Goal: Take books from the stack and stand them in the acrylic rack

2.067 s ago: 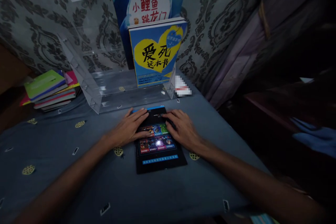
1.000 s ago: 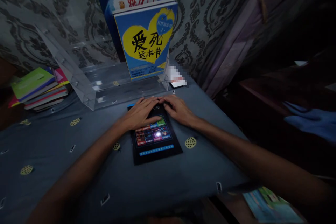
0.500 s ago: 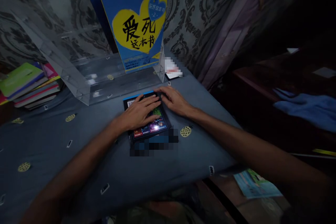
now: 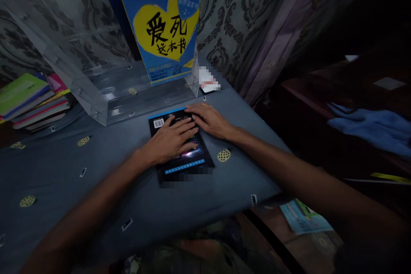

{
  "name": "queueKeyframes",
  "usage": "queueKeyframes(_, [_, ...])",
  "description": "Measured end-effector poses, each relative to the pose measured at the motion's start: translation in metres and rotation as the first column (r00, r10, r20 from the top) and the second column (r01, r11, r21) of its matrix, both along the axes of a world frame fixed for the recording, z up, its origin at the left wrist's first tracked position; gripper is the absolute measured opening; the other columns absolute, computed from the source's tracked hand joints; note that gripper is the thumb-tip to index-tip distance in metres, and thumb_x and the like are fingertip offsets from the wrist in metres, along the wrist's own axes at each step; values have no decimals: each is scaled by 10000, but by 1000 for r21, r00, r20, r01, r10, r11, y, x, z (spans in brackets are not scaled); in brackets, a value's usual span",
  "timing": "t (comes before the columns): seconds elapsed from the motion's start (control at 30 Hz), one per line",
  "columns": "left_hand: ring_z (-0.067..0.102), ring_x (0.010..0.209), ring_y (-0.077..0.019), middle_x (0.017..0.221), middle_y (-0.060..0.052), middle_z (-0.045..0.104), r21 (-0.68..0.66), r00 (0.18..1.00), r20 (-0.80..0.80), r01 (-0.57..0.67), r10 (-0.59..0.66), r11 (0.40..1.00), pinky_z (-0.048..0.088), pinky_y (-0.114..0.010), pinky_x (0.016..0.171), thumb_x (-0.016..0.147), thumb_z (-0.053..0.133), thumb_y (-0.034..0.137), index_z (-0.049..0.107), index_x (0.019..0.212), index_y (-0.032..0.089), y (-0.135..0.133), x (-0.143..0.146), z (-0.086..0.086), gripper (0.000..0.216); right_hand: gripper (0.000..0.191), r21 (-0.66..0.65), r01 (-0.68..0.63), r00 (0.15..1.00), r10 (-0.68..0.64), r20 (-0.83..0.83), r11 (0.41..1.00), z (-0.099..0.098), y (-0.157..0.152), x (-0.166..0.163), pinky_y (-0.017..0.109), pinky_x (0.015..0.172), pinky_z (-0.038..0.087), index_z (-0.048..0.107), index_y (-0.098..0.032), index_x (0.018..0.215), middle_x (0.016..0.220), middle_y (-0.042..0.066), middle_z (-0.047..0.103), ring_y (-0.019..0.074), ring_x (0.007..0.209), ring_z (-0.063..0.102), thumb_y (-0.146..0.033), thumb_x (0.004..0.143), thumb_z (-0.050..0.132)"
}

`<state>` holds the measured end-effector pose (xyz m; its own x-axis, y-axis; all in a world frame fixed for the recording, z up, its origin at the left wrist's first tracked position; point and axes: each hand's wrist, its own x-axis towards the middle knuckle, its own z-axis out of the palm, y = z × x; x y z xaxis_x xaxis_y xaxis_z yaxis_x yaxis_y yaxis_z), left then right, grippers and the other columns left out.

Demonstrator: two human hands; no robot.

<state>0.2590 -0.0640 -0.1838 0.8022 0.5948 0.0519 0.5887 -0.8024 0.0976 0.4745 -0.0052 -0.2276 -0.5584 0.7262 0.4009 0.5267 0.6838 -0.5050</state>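
Observation:
A black book [image 4: 184,167] lies on the cloth-covered table, with a barcode at its upper left, a blue strip along the top edge and another near the bottom. My left hand [image 4: 171,139] rests flat across the middle of its cover, fingers spread, and hides part of the coloured pictures there. At the book's upper right edge lies my right hand [image 4: 208,119], its fingers stretched over the corner and close to the left fingertips. Neither hand grasps the book.
A clear acrylic stand [image 4: 135,109] behind the hands holds an upright blue book with a yellow heart [image 4: 167,30]. Stacked books [image 4: 35,102] sit at the left. A partly blurred white item [image 4: 207,79] lies beside the stand. Blue cloth [image 4: 369,130] is at the right.
The view has shifted slightly. More of the black book's barcode and its lower blue strip now shows, and its lower part looks flatter. Both hands stay on it.

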Motion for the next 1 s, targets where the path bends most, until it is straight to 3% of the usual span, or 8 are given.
queueKeyframes(0.23, [483, 1415, -253, 1454, -111, 591, 6, 990, 53, 131, -131, 991, 244, -510, 1211, 1063, 308, 533, 583, 1386, 204, -18, 7, 0, 537, 406, -7, -42, 996, 42, 72, 999, 4, -3, 4, 547, 1129, 407, 589, -185, 1372, 1437, 130, 600, 284, 1360, 513, -295, 991, 499])
queueKeyframes(0.4, [476, 1420, -273, 1479, -125, 563, 7, 991, 48, 128, -128, 992, 293, -517, 1193, 1064, 321, 518, 578, 1398, 196, -27, 8, 2, 530, 405, -7, -38, 994, 39, 98, 999, 5, -5, 4, 552, 1136, 392, 582, -218, 1382, 1456, 109, 586, 283, 1369, 504, -323, 1003, 486])
queueKeyframes(0.57, [465, 1427, -290, 1471, -108, 574, 13, 962, 42, 269, -269, 963, 328, -520, 1188, 1052, 352, 531, 591, 1388, 228, -40, 12, 5, 511, 465, 12, -40, 989, 38, 143, 999, 9, -9, 4, 560, 1133, 385, 575, -194, 1392, 1481, 144, 558, 307, 1381, 487, -435, 999, 515])
queueKeyframes(0.8, [489, 1412, -298, 1461, -97, 587, 48, 968, 52, 241, -244, 969, 402, -512, 1168, 1040, 385, 522, 588, 1384, 228, -49, 15, 1, 496, 462, 41, -33, 986, 26, 163, 999, 7, -11, 2, 591, 1140, 374, 561, -229, 1404, 1498, 129, 547, 308, 1399, 482, -437, 994, 517])
queueKeyframes(0.9, [489, 1415, -263, 1477, -106, 570, -19, 964, 129, 237, -233, 971, 369, -454, 1207, 1050, 379, 482, 594, 1381, 200, -45, 8, 5, 485, 458, 47, -29, 986, 20, 165, 998, 6, -13, 2, 594, 1141, 379, 559, -214, 1404, 1516, 143, 527, 310, 1422, 461, -425, 1004, 491])
queueKeyframes(1.0, [567, 1339, -220, 1407, -100, 633, -119, 954, 280, 145, -107, 982, 418, -387, 1168, 1064, 353, 464, 641, 1322, 188, -29, -7, 9, 475, 463, 33, -29, 985, 23, 168, 999, 5, -14, 3, 601, 1144, 378, 558, -190, 1405, 1534, 160, 501, 320, 1441, 439, -408, 1002, 491])
